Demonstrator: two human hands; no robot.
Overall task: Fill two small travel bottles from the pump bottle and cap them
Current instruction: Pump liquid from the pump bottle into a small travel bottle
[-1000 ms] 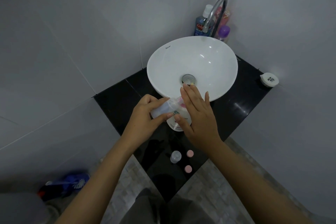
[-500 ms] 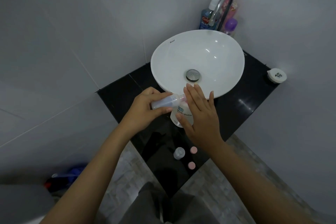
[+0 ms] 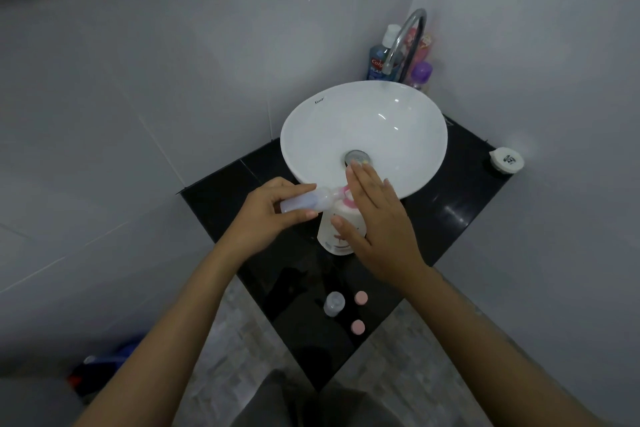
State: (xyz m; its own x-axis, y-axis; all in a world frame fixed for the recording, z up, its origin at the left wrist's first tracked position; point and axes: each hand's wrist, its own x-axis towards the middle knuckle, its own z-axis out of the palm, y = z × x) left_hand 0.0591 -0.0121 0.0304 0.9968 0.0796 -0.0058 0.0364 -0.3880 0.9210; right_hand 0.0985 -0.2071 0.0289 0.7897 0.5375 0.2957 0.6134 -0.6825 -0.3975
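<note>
While the small travel bottle (image 3: 304,204) is held on its side, its long way runs left to right, and its open mouth is pointed right at the pink spout of the pump bottle (image 3: 341,229). It is pinched by the left hand (image 3: 273,217). The right hand (image 3: 377,218) is laid flat and spread on the pump. A second small bottle (image 3: 334,303) and two pink caps (image 3: 361,297) are left near the table's (image 3: 460,198) front corner.

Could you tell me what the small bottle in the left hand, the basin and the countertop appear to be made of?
The small bottle looks like translucent, frosted plastic: the fingers behind it show through hazily. The basin looks like glazed white ceramic, given its smooth surface and sharp highlights. The countertop looks like polished black stone or tile, with mirror-like reflections and a visible seam; which of the two I cannot tell.
</note>
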